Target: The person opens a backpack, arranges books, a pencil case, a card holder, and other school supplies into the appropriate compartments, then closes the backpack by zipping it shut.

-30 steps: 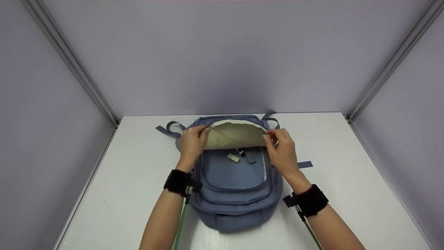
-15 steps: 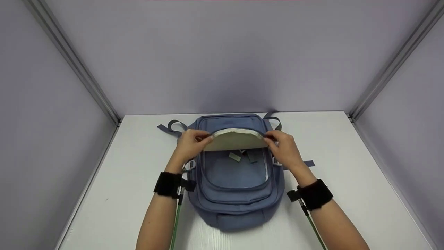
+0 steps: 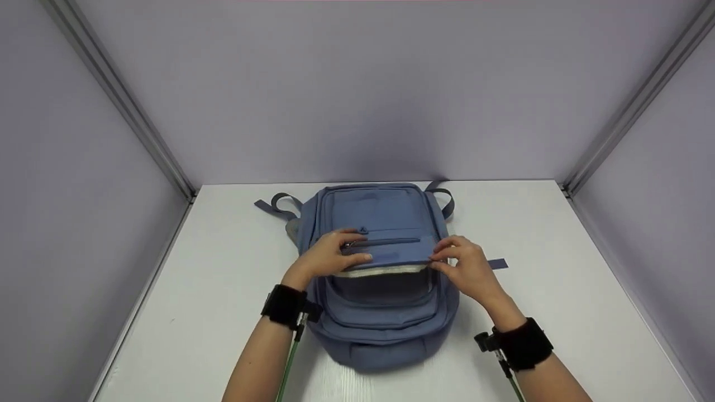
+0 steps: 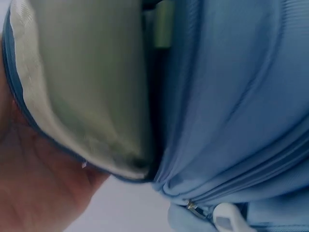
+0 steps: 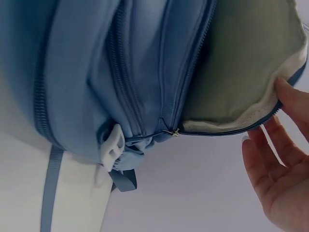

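A blue backpack (image 3: 385, 335) lies on the white table, its front pocket unzipped. The pocket's flap (image 3: 391, 254) leans down over the opening, its cream lining (image 4: 96, 72) facing in. My left hand (image 3: 329, 257) lies against the flap's outer face, thumb and fingers spread on it; in the left wrist view the palm is behind the flap. My right hand (image 3: 466, 268) pinches the flap's right edge, thumb on the lining side and fingers outside in the right wrist view. A small pale green block (image 4: 164, 24) shows inside the pocket in the left wrist view.
Straps stick out from the bag: a looped one (image 3: 447, 204) at top right, another (image 3: 273, 206) at top left and a strap end (image 3: 497, 263) at right. A white buckle (image 5: 113, 147) hangs at the bag's side. Grey walls (image 3: 363, 84) enclose the table.
The flap has come down toward me from its raised position, both hands moving with it. Its blue outer face now shows, and the small things inside are hidden in the head view.
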The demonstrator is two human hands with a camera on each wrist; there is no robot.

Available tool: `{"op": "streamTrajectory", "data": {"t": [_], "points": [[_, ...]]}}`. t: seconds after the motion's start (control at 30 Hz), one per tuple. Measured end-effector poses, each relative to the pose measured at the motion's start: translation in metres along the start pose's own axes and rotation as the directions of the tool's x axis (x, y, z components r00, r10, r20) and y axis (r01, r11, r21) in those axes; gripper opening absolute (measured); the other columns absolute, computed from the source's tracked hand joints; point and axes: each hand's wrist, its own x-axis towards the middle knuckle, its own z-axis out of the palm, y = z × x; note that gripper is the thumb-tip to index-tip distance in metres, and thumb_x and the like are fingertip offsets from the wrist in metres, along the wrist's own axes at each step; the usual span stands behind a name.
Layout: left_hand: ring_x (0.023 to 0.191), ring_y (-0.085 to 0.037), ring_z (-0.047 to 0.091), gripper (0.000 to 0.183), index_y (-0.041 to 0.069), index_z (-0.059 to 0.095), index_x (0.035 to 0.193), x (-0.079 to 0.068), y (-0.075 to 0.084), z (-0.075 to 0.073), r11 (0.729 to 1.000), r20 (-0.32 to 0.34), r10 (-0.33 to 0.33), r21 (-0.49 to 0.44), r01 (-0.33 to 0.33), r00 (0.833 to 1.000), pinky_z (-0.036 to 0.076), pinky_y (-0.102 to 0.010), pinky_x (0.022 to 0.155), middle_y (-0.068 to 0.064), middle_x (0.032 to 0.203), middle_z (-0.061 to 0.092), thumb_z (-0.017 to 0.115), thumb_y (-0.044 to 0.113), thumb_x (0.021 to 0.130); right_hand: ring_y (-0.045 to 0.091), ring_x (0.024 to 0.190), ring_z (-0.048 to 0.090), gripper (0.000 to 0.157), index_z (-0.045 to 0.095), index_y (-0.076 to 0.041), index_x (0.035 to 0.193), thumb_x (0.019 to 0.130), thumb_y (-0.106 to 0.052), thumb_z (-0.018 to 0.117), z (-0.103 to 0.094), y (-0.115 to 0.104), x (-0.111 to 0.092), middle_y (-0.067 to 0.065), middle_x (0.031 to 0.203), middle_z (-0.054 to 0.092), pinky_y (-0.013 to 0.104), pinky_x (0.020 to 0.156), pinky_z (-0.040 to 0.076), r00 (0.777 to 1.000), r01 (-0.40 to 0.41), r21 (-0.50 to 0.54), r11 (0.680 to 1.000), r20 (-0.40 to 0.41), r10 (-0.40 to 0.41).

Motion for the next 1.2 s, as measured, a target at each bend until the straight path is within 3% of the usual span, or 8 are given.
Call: {"op": "streamTrajectory", "data": {"t": [0.17,0.3,0.47,0.6,0.7,0.77,1.0,1.2], "points": [[0.143,-0.036,0.027,0.084,0.021,0.043,0.150,-0.001,-0.001,0.017,0.983,0.032,-0.067,0.172,0.060,0.997,0.031,-0.055,0.108,-0.013,0.158,0.026,0.067,0.065,0.082,0.022,0.088,0.063,0.015,0.078,-0.006,0.079,0.070,0.003,0.085,0.005,0.000,-0.015,0.002,0.094,0.063,0.034,0.070,0.053,0.999,-0.033,0.002,0.999,0.036,0.033],[0.144,-0.039,0.022,0.091,0.025,0.038,0.152,-0.004,-0.004,0.026,0.975,0.025,-0.099,0.202,0.092,0.995,0.029,-0.059,0.107,-0.008,0.161,0.022,0.068,0.068,0.078,0.025,0.094,0.062,0.016,0.077,-0.008,0.078,0.070,0.002,0.086,0.007,0.004,-0.021,0.003,0.098,0.063,0.040,0.082,0.052,0.991,-0.082,0.034,0.996,0.108,0.078],[0.142,-0.044,0.023,0.094,0.026,0.039,0.152,-0.005,-0.005,0.029,0.968,0.005,-0.094,0.236,0.090,0.996,0.030,-0.061,0.105,-0.006,0.160,0.023,0.071,0.069,0.075,0.027,0.102,0.061,0.015,0.076,-0.011,0.087,0.075,-0.003,0.083,0.003,0.013,-0.022,0.002,0.102,0.066,0.045,0.091,0.048,0.963,-0.180,0.122,0.976,0.226,0.149],[0.138,-0.043,0.031,0.096,0.024,0.041,0.151,-0.004,-0.003,0.029,0.954,-0.015,-0.073,0.291,0.074,0.997,0.033,-0.058,0.105,-0.008,0.158,0.028,0.074,0.068,0.073,0.027,0.099,0.065,0.011,0.075,-0.005,0.097,0.086,-0.004,0.074,0.001,0.024,-0.014,0.005,0.100,0.071,0.046,0.087,0.049,0.951,-0.296,0.162,0.941,0.144,0.274],[0.136,-0.041,0.037,0.097,0.021,0.044,0.149,-0.002,-0.002,0.030,0.940,-0.036,-0.049,0.336,0.059,0.998,0.034,-0.055,0.106,-0.012,0.155,0.032,0.074,0.070,0.071,0.030,0.101,0.065,0.017,0.071,0.001,0.109,0.093,-0.002,0.066,0.003,0.034,-0.006,0.012,0.105,0.070,0.046,0.086,0.050,0.924,-0.382,0.163,0.910,0.065,0.377],[0.135,-0.039,0.038,0.097,0.020,0.046,0.148,0.000,0.000,0.030,0.934,-0.054,-0.030,0.354,0.047,0.998,0.034,-0.054,0.106,-0.014,0.152,0.035,0.074,0.071,0.070,0.034,0.107,0.062,0.025,0.065,0.006,0.119,0.095,0.000,0.061,0.008,0.042,0.001,0.019,0.114,0.067,0.047,0.089,0.049,0.910,-0.416,0.157,0.896,0.059,0.411],[0.144,-0.037,0.024,0.090,0.025,0.046,0.148,0.012,0.005,0.034,0.922,-0.075,0.008,0.387,0.022,0.997,0.022,-0.054,0.112,-0.012,0.154,0.033,0.063,0.076,0.075,0.043,0.123,0.051,0.048,0.043,0.010,0.141,0.095,0.003,0.055,0.029,0.069,0.014,0.030,0.133,0.053,0.050,0.101,0.041,0.888,-0.442,0.103,0.891,0.192,0.418],[0.147,-0.036,0.014,0.084,0.035,0.038,0.151,0.025,0.011,0.040,0.885,-0.039,-0.020,0.465,0.036,0.999,0.015,-0.063,0.111,-0.008,0.160,0.024,0.049,0.080,0.081,0.041,0.111,0.061,0.041,0.055,0.008,0.132,0.091,0.005,0.061,0.041,0.077,0.018,0.027,0.117,0.064,0.049,0.097,0.045,0.890,-0.454,0.148,0.878,0.128,0.438]]}}
